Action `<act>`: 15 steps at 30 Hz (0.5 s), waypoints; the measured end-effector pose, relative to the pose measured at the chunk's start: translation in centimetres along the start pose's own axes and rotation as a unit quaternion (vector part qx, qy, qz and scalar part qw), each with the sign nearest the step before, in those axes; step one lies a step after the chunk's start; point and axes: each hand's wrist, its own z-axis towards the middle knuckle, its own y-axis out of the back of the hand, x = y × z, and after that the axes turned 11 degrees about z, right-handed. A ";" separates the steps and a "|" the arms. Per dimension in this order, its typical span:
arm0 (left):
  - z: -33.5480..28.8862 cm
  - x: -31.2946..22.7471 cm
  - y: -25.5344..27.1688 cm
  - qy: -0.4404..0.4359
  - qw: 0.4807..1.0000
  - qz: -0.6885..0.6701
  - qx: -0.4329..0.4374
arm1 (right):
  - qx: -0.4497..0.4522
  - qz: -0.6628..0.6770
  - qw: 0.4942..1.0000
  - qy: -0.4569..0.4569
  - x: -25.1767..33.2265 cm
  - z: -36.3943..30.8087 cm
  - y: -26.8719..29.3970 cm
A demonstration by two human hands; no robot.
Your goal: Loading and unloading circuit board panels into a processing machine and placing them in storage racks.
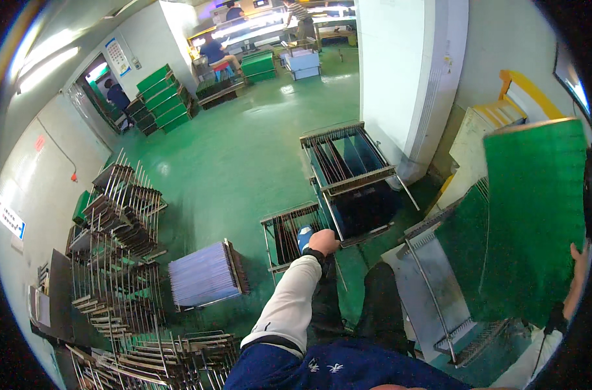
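Note:
My right hand [577,270] grips the right edge of a large green panel [537,195], which stands tilted at the right; most of its fingers are hidden. Further dark green sheet surface [462,253] shows behind and left of this panel, above a slotted metal rack [429,286]. My left arm reaches forward, and the left hand [323,242] is closed at the near left corner of a metal rack [360,180] holding dark sheets. Its fingertips are partly hidden. A lower rack [289,224] with upright dividers stands beside that hand.
A rack of pale violet panels [203,276] stands on the green floor. Stacked empty metal racks [117,247] line the left wall. A white pillar [397,84] rises beyond the near rack. Green crates [166,101] are piled farther back, and several people sit or stand near lit benches [263,26].

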 end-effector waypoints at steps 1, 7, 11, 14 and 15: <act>0.0 0.0 -0.1 -0.003 1.000 -0.001 -0.004 | -0.007 0.045 0.999 -0.004 0.2 -0.7 0.2; -0.6 -0.1 0.9 -0.003 1.000 0.008 0.011 | -0.037 0.216 0.975 -0.025 -1.9 -2.6 -1.5; -0.8 -1.7 2.7 0.004 0.999 0.006 0.031 | -0.045 0.281 0.958 0.026 -6.5 -1.4 0.5; -0.2 -1.8 2.3 -0.015 0.999 0.037 0.016 | 0.028 0.316 0.948 -0.018 -8.9 -0.9 1.1; -0.1 -1.8 1.9 -0.017 0.999 0.021 0.018 | 0.051 0.204 0.976 0.064 -9.9 -0.9 1.5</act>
